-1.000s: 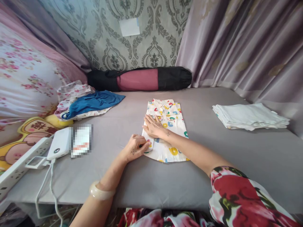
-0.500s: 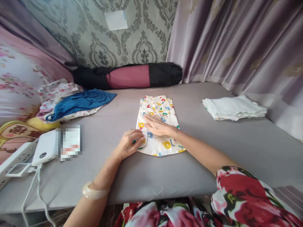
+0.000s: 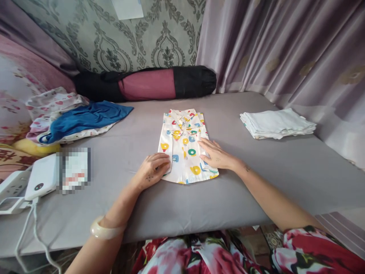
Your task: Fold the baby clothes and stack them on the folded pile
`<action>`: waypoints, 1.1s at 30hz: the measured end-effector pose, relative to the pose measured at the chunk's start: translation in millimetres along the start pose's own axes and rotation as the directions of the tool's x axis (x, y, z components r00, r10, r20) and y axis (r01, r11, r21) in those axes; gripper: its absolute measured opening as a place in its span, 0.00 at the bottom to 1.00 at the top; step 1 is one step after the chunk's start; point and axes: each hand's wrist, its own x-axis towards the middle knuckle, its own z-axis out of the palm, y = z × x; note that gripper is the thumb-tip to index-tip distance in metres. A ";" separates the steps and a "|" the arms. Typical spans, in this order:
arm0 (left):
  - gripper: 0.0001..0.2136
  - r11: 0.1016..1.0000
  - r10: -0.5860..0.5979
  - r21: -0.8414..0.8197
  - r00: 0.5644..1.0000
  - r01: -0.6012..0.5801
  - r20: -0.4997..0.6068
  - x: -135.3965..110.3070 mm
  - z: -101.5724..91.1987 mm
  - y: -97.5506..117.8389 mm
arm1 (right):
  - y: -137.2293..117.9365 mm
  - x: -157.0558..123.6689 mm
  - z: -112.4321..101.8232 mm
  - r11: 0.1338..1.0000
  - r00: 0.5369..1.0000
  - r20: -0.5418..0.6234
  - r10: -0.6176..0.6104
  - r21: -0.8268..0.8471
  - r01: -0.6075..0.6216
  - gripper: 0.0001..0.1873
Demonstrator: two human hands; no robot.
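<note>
A small white shirt (image 3: 184, 150) printed with coloured letters lies folded on the grey surface (image 3: 285, 171), collar away from me. My left hand (image 3: 152, 170) rests on the shirt's lower left edge, its fingers curled onto the folded sleeve there. Along the shirt's lower right side lies my right hand (image 3: 216, 155), flat with fingers stretched out, pressing the cloth down.
A stack of folded white cloths (image 3: 276, 123) sits at the right. Loose blue and patterned clothes (image 3: 76, 118) are heaped at the left, a black-and-pink rolled bag (image 3: 148, 83) along the wall. A white power bank (image 3: 42, 177) with cables lies near left.
My right hand slid from the shirt's middle to its right side. The left hand stayed at the lower left edge. The camera shifted slightly downward and rightward.
</note>
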 end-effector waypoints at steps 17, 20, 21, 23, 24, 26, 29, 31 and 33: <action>0.18 0.690 -0.723 -0.033 0.687 0.723 -0.074 -1.9 -26.6 15.9 | 21.5 -22.5 -15.3 0.889 0.887 -0.254 0.384 0.361 -0.282 0.18; 0.20 0.661 -0.748 -0.104 0.663 0.743 -0.013 -2.4 -27.7 15.6 | 21.3 -26.2 -19.7 0.832 0.904 -0.084 0.418 0.436 -0.344 0.14; 0.21 0.651 -0.754 -0.125 0.657 0.749 0.007 -2.7 -27.9 15.4 | 20.1 -27.0 -20.5 0.822 0.909 -0.043 0.414 0.446 -0.353 0.14; 0.22 0.630 -0.762 -0.176 0.646 0.756 0.044 -3.5 -28.3 15.1 | 16.7 -28.1 -21.8 0.804 0.912 0.010 0.410 0.467 -0.367 0.14; 0.23 0.620 -0.764 -0.207 0.643 0.757 0.063 -3.8 -28.5 15.0 | 14.8 -28.4 -22.5 0.789 0.912 0.037 0.409 0.488 -0.374 0.14; 0.24 0.601 -0.754 -0.276 0.647 0.750 0.113 -4.1 -29.3 15.7 | 11.2 -29.2 -24.3 0.742 0.909 0.123 0.397 0.539 -0.397 0.17; 0.25 0.566 -0.703 -0.392 0.673 0.726 0.230 -3.1 -32.2 19.8 | 7.5 -31.2 -27.3 0.686 0.908 0.287 0.305 0.596 -0.419 0.24; 0.26 0.514 -0.658 -0.456 0.675 0.726 0.333 -1.8 -34.8 23.7 | 6.3 -32.8 -28.8 0.679 0.909 0.363 0.203 0.617 -0.398 0.29; 0.25 0.445 -0.626 -0.493 0.653 0.748 0.426 -1.0 -37.3 26.9 | 6.0 -34.1 -30.1 0.674 0.907 0.407 0.111 0.639 -0.370 0.31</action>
